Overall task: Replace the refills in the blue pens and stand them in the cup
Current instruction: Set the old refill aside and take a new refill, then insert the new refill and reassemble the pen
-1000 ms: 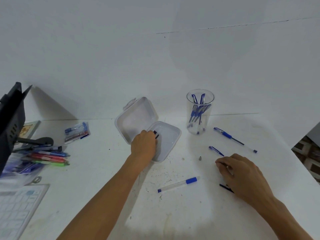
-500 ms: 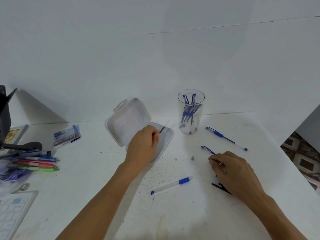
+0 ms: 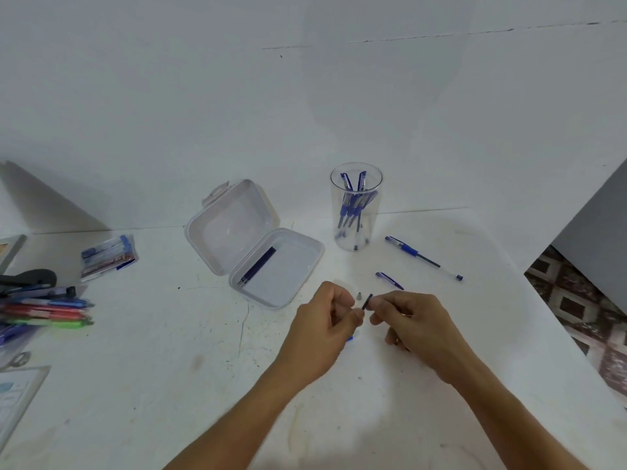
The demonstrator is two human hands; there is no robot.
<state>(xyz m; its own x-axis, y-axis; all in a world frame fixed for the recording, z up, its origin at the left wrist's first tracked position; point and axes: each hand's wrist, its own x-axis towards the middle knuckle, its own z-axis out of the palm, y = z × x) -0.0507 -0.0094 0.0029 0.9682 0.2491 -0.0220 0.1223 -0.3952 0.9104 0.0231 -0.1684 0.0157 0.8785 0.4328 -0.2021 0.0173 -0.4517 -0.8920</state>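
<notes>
My left hand [image 3: 325, 320] and my right hand [image 3: 412, 320] meet above the table's middle, both pinching a short dark refill [image 3: 367, 301] between their fingertips. A blue bit of the open pen barrel [image 3: 350, 338] shows under my left hand. A small metal tip [image 3: 359, 295] and a blue cap [image 3: 389, 280] lie just beyond the hands. A whole blue pen [image 3: 422, 257] lies to the right. The clear cup [image 3: 356, 206] holds several blue pens. The open clear box [image 3: 288, 293] holds dark refills [image 3: 257, 266].
A packet of refills [image 3: 108, 256] lies at the left. Coloured pens [image 3: 47, 312] are piled at the left edge, near a dark stand [image 3: 27, 278]. The table's right edge [image 3: 556, 334] drops to a tiled floor. A wall rises right behind the cup.
My left hand left the box with a refill and came to the middle. My right hand rose off the table to meet it. The view shifted left.
</notes>
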